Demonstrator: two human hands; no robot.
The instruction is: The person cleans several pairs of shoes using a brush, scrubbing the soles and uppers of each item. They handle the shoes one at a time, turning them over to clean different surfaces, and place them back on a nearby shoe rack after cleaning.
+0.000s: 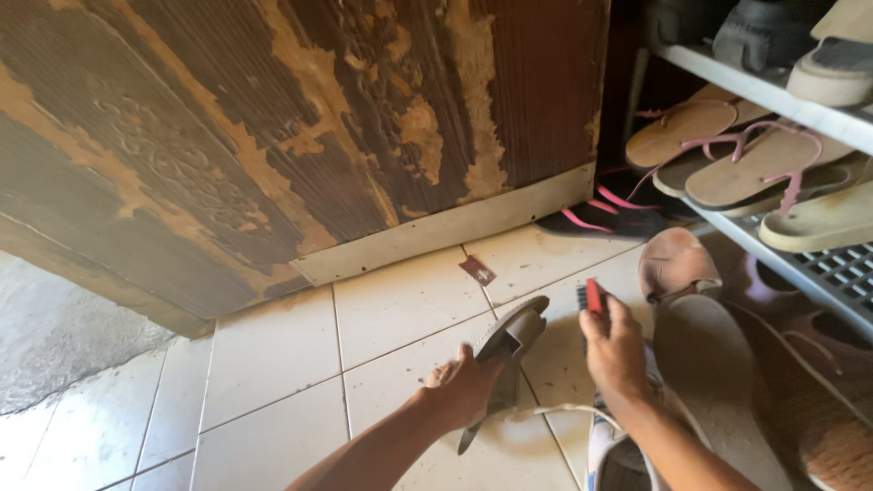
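Your left hand [466, 386] is clamped around a grey sandal [509, 350], tilted sole-up above the tiled floor [273, 373] to expose it. Your right hand [617, 350] is closed on a red-handled brush [589, 297] beside it, near the shoe rack [782, 95].

Brush [589, 297] body behind right hand [617, 350]; shoes [773, 32] cropped at top edge.

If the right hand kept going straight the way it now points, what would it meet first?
Probably the black sandal with pink straps at the door's foot; the right hand, holding a red brush, points up-frame over bare tile. Depth is unclear.
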